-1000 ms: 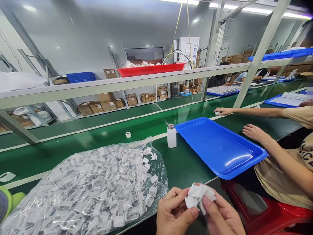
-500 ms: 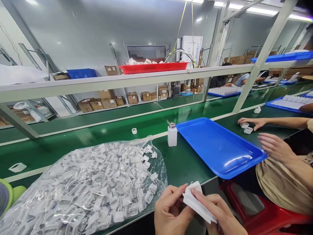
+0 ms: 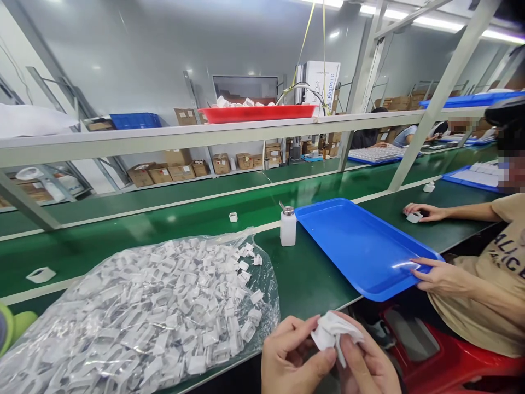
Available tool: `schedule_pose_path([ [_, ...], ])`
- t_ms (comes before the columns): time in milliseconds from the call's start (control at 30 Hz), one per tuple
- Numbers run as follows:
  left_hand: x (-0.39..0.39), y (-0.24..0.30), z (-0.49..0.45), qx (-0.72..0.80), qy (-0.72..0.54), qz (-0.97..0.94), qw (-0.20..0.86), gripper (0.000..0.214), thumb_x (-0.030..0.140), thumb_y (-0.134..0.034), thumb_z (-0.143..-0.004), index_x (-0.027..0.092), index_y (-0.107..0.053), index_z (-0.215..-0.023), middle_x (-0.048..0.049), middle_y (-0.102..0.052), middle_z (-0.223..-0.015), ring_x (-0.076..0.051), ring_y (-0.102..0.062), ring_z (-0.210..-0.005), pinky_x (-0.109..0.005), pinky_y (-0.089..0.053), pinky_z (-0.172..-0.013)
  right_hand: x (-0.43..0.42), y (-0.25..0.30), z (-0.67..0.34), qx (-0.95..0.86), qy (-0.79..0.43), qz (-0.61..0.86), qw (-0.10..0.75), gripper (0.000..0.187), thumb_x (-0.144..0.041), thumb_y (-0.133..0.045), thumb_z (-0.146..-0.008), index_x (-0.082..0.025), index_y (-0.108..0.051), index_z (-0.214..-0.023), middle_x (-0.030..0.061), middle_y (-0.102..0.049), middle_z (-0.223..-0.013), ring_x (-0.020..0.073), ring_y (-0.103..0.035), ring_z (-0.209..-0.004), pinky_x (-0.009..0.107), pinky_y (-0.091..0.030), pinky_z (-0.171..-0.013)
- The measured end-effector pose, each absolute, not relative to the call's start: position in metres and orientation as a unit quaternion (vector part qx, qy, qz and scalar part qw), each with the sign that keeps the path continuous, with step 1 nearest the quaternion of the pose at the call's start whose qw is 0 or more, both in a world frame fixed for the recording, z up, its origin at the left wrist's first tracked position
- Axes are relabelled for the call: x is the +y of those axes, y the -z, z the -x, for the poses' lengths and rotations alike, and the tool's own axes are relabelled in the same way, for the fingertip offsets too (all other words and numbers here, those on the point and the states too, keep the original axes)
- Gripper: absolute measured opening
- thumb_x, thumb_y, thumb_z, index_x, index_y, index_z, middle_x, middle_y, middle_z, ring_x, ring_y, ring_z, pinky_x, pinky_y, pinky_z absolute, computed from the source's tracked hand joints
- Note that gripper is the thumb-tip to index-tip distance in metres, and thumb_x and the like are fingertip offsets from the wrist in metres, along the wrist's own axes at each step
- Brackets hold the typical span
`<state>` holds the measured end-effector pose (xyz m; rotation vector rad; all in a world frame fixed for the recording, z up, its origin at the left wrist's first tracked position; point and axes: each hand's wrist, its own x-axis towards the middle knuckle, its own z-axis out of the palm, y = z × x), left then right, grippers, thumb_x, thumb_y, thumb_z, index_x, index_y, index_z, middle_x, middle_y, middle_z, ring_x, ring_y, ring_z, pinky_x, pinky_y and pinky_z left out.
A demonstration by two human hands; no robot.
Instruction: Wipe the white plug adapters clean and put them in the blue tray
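Where the white cloth [image 3: 334, 330] is: before the worktop [image 3: 305, 290], bunched again, no longer flat
Left hand [image 3: 290, 355], right hand [image 3: 366, 357]: fingers pinching it
Blue tray [image 3: 348, 235]: co-worker's hand [image 3: 445, 278] now at its corner
Handwork: seemingly unfinished

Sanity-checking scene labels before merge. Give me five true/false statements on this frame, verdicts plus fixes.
1. The person's left hand and right hand both hold a crumpled white cloth. True.
2. The blue tray has a co-worker's hand at its rim. True.
3. The blue tray is heaped full. False: the white parts are heaped in clear plastic to its left.
4. A bottle lies tipped over. False: the white bottle stands upright.
5. The red tray rests on the raised shelf. True.
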<state>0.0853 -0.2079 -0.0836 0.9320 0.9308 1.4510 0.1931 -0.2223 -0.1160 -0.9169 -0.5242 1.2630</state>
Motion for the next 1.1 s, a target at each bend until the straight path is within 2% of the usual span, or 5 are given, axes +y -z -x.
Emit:
schedule_pose_path([
  [167,-0.206,0.08,-0.081,0.349,-0.586,-0.27,0.68,0.046,0.034,-0.099,-0.054,0.016,-0.085,-0.094,-0.0106,-0.08,-0.084,-0.021,-0.076,-0.08,-0.026,-0.06,-0.08,-0.205,0.109,-0.208,-0.156,-0.597,0.349,0.705,0.032,-0.038,-0.09,-0.071,-0.024,-0.082,-0.099,0.0074,-0.081,-0.089,0.0197,-0.075,-0.071,0.027,-0.061,-0.067],
  [367,-0.204,0.064,-0.076,0.281,-0.503,-0.152,0.803,0.03,0.032,-0.093,-0.068,0.008,-0.083,-0.083,-0.0124,-0.082,-0.086,-0.014,-0.077,-0.076,-0.016,-0.06,-0.078,-0.205,0.117,-0.211,-0.231,-0.536,0.427,0.691,0.04,-0.041,-0.086,-0.077,-0.023,-0.08,-0.113,0.0092,-0.08,-0.109,0.0254,-0.077,-0.093,0.026,-0.062,-0.078],
  [667,-0.201,0.063,-0.072,0.28,-0.496,-0.089,0.817,0.012,0.013,-0.073,-0.089,0.006,-0.081,-0.084,-0.0143,-0.083,-0.086,-0.016,-0.079,-0.076,-0.016,-0.062,-0.076,-0.205,0.098,-0.2,-0.314,-0.559,0.432,0.634,0.038,-0.047,-0.083,-0.078,-0.025,-0.081,-0.109,0.0098,-0.081,-0.106,0.025,-0.076,-0.087,0.032,-0.061,-0.083],
  [900,-0.199,0.069,-0.073,0.271,-0.48,-0.08,0.831,0.017,0.013,-0.068,-0.093,0.002,-0.08,-0.091,-0.0157,-0.082,-0.084,-0.016,-0.079,-0.072,-0.016,-0.062,-0.073,-0.193,0.098,-0.199,-0.178,-0.665,0.359,0.63,0.031,-0.036,-0.09,-0.071,-0.02,-0.082,-0.096,0.0046,-0.075,-0.077,0.0153,-0.065,-0.061,0.025,-0.057,-0.058],
  [1100,-0.195,0.075,-0.074,0.3,-0.495,-0.061,0.813,0.01,0.011,-0.075,-0.087,0.002,-0.081,-0.088,-0.0162,-0.082,-0.088,-0.017,-0.079,-0.077,-0.018,-0.062,-0.077,-0.191,0.1,-0.193,-0.169,-0.602,0.405,0.668,0.032,-0.043,-0.09,-0.067,-0.022,-0.081,-0.089,0.0053,-0.076,-0.083,0.0182,-0.067,-0.064,0.028,-0.058,-0.06],
])
